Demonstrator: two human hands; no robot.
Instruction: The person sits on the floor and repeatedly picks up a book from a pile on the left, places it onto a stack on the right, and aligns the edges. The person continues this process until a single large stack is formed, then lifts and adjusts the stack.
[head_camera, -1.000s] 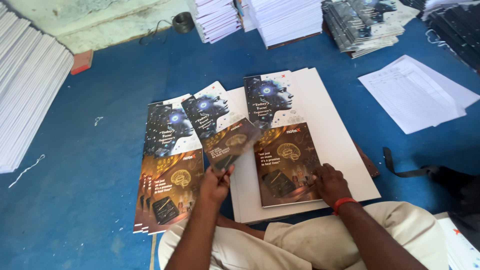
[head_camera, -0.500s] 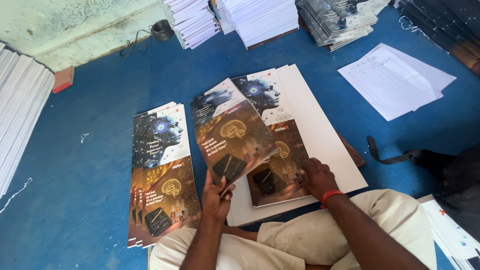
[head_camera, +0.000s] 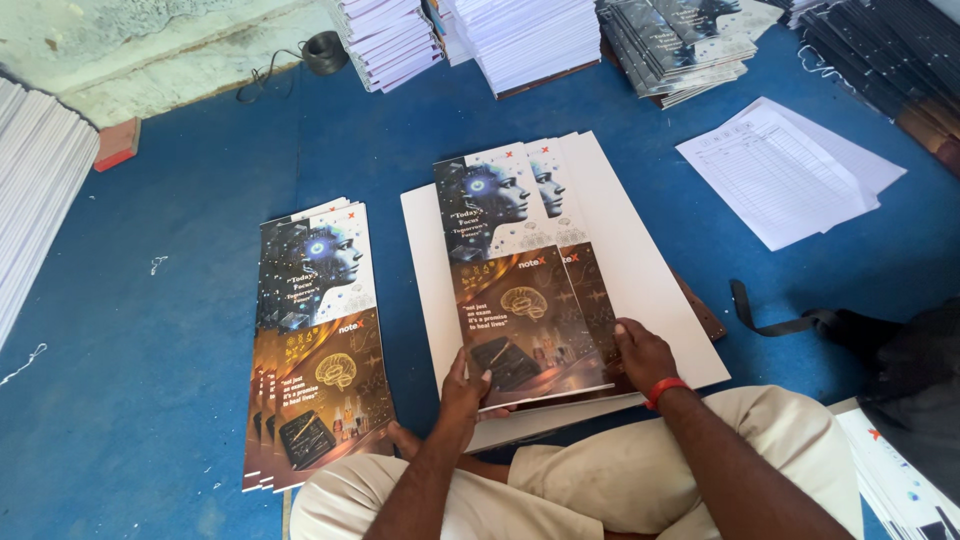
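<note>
A printed cover sheet (head_camera: 510, 270), with a dark face picture on its upper half and a brown brain picture on its lower half, lies on a matching sheet (head_camera: 562, 195). Both rest on a white board (head_camera: 640, 250) in front of my crossed legs. My left hand (head_camera: 465, 385) pinches the top sheet's near left corner, thumb on top. My right hand (head_camera: 643, 352) rests with its fingers on the near right edge of the sheets. A pile of the same cover sheets (head_camera: 320, 330) lies on the blue floor to the left.
Tall stacks of white paper (head_camera: 520, 40) and dark printed stacks (head_camera: 680, 45) line the far side, and another white stack (head_camera: 35, 190) lies at the left. Loose white sheets (head_camera: 790, 170) lie at the right, with a black strap (head_camera: 780, 322) nearby. A red block (head_camera: 117, 143) sits far left.
My left hand has carried a cover sheet from above the left pile over to the white board, and it now lies flat on the sheet there. My right hand stayed at the near edge.
</note>
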